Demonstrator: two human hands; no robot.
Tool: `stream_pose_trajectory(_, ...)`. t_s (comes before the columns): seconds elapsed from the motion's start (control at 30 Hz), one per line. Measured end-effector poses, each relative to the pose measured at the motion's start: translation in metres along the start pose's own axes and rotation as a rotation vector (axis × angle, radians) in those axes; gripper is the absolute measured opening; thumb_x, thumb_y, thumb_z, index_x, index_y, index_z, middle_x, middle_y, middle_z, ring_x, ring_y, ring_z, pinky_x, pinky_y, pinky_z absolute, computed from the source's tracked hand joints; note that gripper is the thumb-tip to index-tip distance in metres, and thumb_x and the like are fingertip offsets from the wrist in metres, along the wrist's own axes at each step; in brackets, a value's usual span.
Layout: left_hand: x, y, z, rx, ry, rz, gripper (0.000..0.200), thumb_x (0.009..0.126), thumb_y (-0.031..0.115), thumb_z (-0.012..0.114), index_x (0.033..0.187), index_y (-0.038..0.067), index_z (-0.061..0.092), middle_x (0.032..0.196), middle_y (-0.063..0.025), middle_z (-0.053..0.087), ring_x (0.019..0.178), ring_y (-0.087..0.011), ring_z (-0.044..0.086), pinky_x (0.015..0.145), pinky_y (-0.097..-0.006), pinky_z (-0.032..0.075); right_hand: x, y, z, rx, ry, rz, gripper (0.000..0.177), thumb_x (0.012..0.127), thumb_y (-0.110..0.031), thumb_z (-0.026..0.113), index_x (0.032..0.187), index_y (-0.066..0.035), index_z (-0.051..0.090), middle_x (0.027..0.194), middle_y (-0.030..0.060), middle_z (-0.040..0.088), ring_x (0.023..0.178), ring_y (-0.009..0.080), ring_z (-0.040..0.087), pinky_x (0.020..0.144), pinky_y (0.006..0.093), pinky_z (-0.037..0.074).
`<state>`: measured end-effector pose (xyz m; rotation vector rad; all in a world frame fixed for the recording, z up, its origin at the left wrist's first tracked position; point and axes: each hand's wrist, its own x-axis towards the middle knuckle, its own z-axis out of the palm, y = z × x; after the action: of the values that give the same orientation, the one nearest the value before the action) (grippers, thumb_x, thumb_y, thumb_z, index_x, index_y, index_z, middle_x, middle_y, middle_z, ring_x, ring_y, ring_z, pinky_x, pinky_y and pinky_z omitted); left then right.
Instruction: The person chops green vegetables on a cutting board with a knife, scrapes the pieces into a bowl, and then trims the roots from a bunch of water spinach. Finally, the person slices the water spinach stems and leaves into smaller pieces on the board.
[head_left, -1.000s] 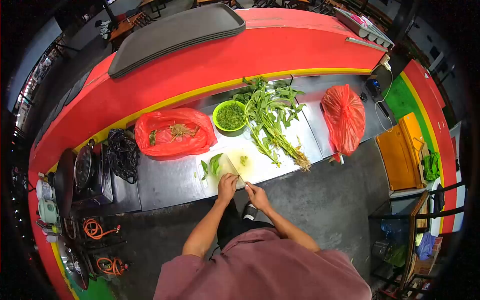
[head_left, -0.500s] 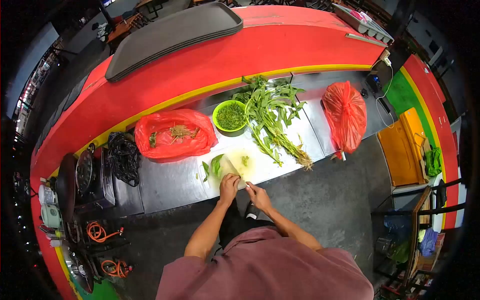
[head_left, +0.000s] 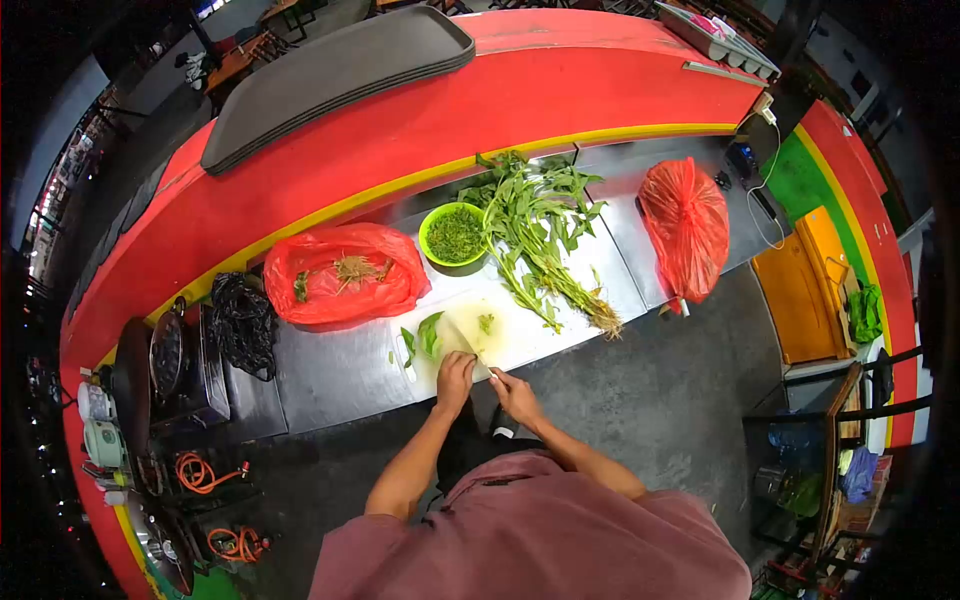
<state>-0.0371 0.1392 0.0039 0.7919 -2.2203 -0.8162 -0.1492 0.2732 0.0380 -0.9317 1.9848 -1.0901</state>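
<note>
My right hand (head_left: 518, 395) is closed around the handle of a knife (head_left: 468, 342), whose blade points up and left over the white cutting board (head_left: 540, 343). Beside the blade, my left hand (head_left: 456, 378) has its fingers pressed together; what they hold is too small to name. Green leaves (head_left: 430, 334) lie on the board left of the blade, and a little chopped green (head_left: 487, 323) lies to its right. A lime-green bowl (head_left: 426, 246) of chopped greens stands behind the board. Long leafy stems with roots (head_left: 540, 240) lie right of the bowl.
An open red plastic bag (head_left: 345, 312) holding root ends sits at the left, near a black bag (head_left: 243, 325) and a stove. A tied red bag (head_left: 686, 230) stands at the right. Dark trays (head_left: 340, 80) are stacked on the red ledge.
The whole view has shifted slightly. Both hands stay at nearly the same place on the board, with the knife still in my right hand.
</note>
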Motion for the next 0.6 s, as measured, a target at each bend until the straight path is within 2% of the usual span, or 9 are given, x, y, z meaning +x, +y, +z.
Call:
stream_pose_trajectory(0.03,0.001,0.000,-0.002,0.006,-0.019,0.005,0.012,0.088,0.002,0.066,0.098,-0.001,0.071,0.094,-0.0142,0.066,0.092,-0.0358,0.062,0.083,-0.0426,0.050,0.000,-0.004,-0.001,-0.006,0.018,-0.016,0.039,0.102,-0.031,0.057,0.134,-0.010,0.062,0.071,0.0213,0.060,0.065,0.0229,0.063,0.068,0.0386,0.050)
stream_pose_trajectory(0.07,0.002,0.001,-0.003,0.013,-0.040,0.011,0.012,0.088,0.002,0.066,0.098,-0.001,0.071,0.094,-0.0142,0.065,0.092,-0.0358,0.062,0.083,-0.0427,0.050,0.002,-0.007,-0.005,-0.021,-0.084,0.109,0.041,0.103,-0.035,0.053,0.134,-0.010,0.061,0.101,0.0327,0.066,0.102,0.0489,0.064,0.086,0.0490,0.052)
stream_pose_trajectory(0.2,0.003,0.001,-0.007,0.021,-0.059,0.024,0.013,0.087,0.002,0.066,0.098,-0.002,0.071,0.093,-0.0143,0.065,0.092,-0.0358,0.062,0.083,-0.0431,0.050,0.014,-0.005,0.002,0.008,-0.062,0.063,0.039,0.102,-0.033,0.054,0.133,-0.010,0.062,0.100,0.0323,0.067,0.101,0.0486,0.065,0.085,0.0482,0.052)
stream_pose_trajectory(0.27,0.005,0.007,-0.010,0.050,-0.080,0.005,0.013,0.086,0.001,0.065,0.098,-0.001,0.071,0.093,-0.0140,0.065,0.091,-0.0353,0.062,0.082,-0.0432,0.050,0.013,0.003,0.008,0.026,0.023,-0.010,0.039,0.102,-0.032,0.057,0.132,-0.007,0.063,0.092,0.0295,0.068,0.089,0.0302,0.073,0.079,0.0413,0.053)
stream_pose_trajectory(0.37,0.002,0.001,-0.005,0.069,-0.041,0.010,0.013,0.086,0.000,0.065,0.098,-0.001,0.071,0.093,-0.0135,0.065,0.090,-0.0348,0.062,0.080,-0.0430,0.051,0.005,0.000,-0.001,0.013,-0.030,0.040,0.039,0.102,-0.033,0.057,0.132,-0.008,0.064,0.095,0.0285,0.069,0.092,0.0311,0.073,0.081,0.0410,0.053)
stream_pose_trajectory(0.4,0.004,-0.001,-0.005,0.047,-0.030,0.037,0.014,0.086,-0.001,0.066,0.098,0.000,0.071,0.093,-0.0131,0.065,0.089,-0.0347,0.062,0.079,-0.0430,0.051,0.002,0.001,0.001,0.025,-0.009,0.012,0.040,0.102,-0.034,0.056,0.133,-0.009,0.063,0.094,0.0281,0.069,0.092,0.0366,0.072,0.080,0.0417,0.053)
stream_pose_trajectory(0.53,0.001,0.000,-0.008,0.022,-0.040,0.049,0.015,0.085,-0.001,0.067,0.099,-0.001,0.071,0.093,-0.0134,0.064,0.089,-0.0352,0.062,0.079,-0.0425,0.051,0.009,-0.004,0.003,-0.035,-0.050,0.072,0.041,0.102,-0.035,0.054,0.132,-0.008,0.063,0.094,0.0288,0.068,0.094,0.0435,0.069,0.082,0.0419,0.053)
stream_pose_trajectory(0.6,0.001,-0.001,-0.008,0.030,-0.045,0.058,0.015,0.085,-0.001,0.067,0.099,0.000,0.071,0.094,-0.0136,0.064,0.089,-0.0353,0.062,0.080,-0.0427,0.051,0.018,-0.010,0.007,-0.024,-0.019,0.051,0.041,0.102,-0.034,0.055,0.132,-0.007,0.063,0.095,0.0291,0.068,0.095,0.0432,0.069,0.082,0.0421,0.053)
